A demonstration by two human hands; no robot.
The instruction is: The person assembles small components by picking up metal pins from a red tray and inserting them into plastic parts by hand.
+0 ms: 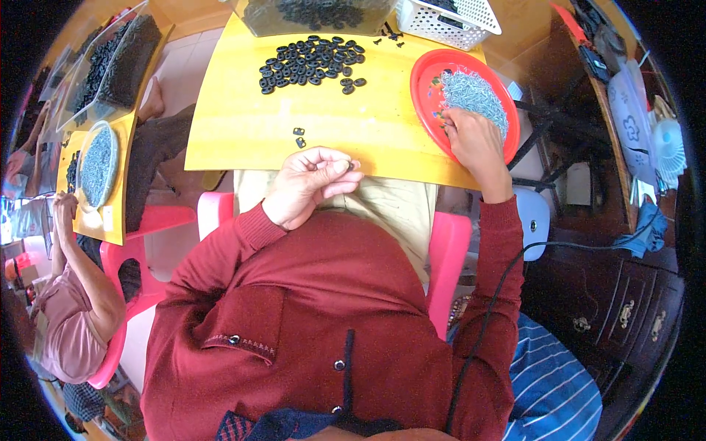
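Observation:
Just in front of the table's near edge, my left hand (312, 184) pinches a small dark piece (351, 166) between thumb and fingertips, most of it hidden. My right hand (474, 143) is over the near left part of a round red tray (422, 81), fingers bent together beside a heap of thin silver metal pins or screws (478, 99). Whatever those fingertips hold is hidden. Several black oval pieces with holes (309, 62) lie grouped on the yellow table (235, 110). A pair of small black pieces (299, 137) lies nearer to my left hand.
At the far edge stand a clear bin of black parts (316, 15) and a white perforated basket (448, 26), with small black bits (390, 31) between them. On the left, a co-worker (77, 316) sits at another table with a bowl of silver pieces (98, 165). A dark cable (507, 268) crosses my right sleeve.

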